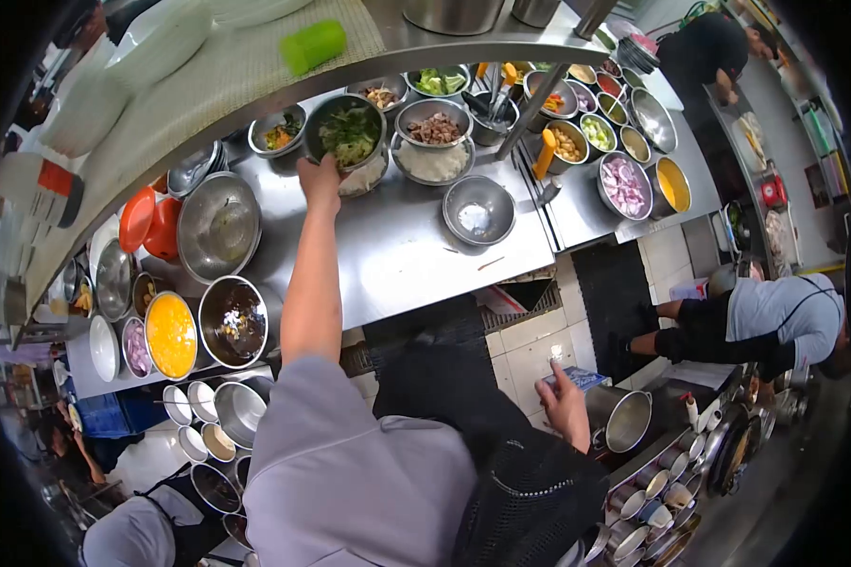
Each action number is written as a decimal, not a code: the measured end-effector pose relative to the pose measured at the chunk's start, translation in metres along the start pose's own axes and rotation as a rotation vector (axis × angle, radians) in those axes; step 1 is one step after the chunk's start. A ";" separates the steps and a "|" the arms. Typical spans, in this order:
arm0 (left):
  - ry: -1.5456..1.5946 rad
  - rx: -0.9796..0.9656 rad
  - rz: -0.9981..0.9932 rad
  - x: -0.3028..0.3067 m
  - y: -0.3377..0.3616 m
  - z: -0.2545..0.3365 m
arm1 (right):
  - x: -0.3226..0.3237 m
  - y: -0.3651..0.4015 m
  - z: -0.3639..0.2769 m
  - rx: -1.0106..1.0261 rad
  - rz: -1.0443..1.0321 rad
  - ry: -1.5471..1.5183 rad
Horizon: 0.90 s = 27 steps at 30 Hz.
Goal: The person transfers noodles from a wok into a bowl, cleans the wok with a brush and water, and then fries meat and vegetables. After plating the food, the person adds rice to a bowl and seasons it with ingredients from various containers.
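Observation:
My left hand is stretched out over the steel counter, its fingers closed on the near rim of a metal bowl of chopped greens. That bowl sits partly over a bowl of white rice. Just right of it, a bowl of chopped meat rests over another bowl of rice. An empty steel bowl stands nearer the counter's front edge. My right hand is held low on the right, above the floor, fingers apart and holding nothing.
Bowls of yellow liquid and dark sauce stand at the left. Chopped onions and other ingredients fill bowls at the right. A shelf crosses above the counter. A person bends at the right; others are at the upper right and lower left.

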State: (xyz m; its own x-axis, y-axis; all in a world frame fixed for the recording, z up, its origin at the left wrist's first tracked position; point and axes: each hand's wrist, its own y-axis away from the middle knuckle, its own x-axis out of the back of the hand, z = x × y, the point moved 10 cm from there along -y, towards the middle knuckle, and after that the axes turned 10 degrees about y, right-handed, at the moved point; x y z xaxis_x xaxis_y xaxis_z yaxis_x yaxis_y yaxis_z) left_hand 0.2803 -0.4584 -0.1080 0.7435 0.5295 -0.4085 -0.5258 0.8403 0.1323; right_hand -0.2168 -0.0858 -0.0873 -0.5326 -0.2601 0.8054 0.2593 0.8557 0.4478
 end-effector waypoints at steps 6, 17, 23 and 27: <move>-0.069 0.079 0.080 0.085 0.078 0.024 | 0.026 -0.093 -0.107 0.254 -0.092 -0.269; 0.070 0.165 0.496 0.186 0.200 -0.037 | 0.029 -0.294 -0.307 0.345 -0.278 -0.772; -0.095 0.368 0.372 0.124 0.253 -0.058 | 0.010 -0.334 -0.343 0.328 -0.304 -0.797; -0.121 0.469 0.117 0.040 0.262 -0.090 | 0.017 -0.345 -0.337 0.411 -0.247 -0.788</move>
State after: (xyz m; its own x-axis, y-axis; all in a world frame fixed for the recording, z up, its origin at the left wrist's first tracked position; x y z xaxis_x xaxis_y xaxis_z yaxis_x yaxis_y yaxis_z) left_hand 0.1352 -0.2272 -0.1715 0.7479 0.6094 -0.2631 -0.3864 0.7220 0.5739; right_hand -0.0436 -0.5360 -0.0976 -0.9685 -0.2057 0.1406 -0.1608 0.9472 0.2775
